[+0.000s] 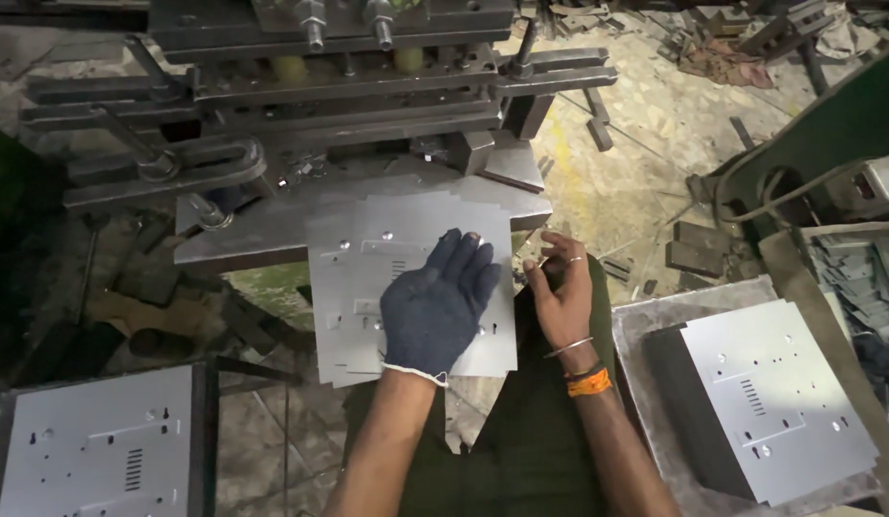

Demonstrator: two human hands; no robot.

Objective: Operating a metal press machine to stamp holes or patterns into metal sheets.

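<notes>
**Gloved hand flat on the sheets at the press**

Evidently the work is mid-run, judging by the piles. A stack of punched metal sheets (779,402) stands on a low stand to the person's right, and another stack of similar sheets (100,455) lies at lower left, so a good many pieces appear handled or waiting (which pile is which, the view does not tell). Several loose sheets (368,258) lie fanned on the press bed (244,235), half overhanging its front edge above the person's lap, just below the press tooling (349,67). They are not under the die, so as far as I can judge the piece in hand has yet to be seated or carried off.

The left hand (440,302), in a dark knitted glove, reaches forward from a bare forearm and lies palm down on the top sheet, fingers spread and extended; it presses rather than grasps, with nothing closed in it. The right hand (559,287), bare, with bangles and an orange thread at the wrist, hovers just beside the sheets' right edge, fingers loosely curled, thumb and forefinger near each other. Whether they pinch the sheet edge I cannot tell.
</notes>
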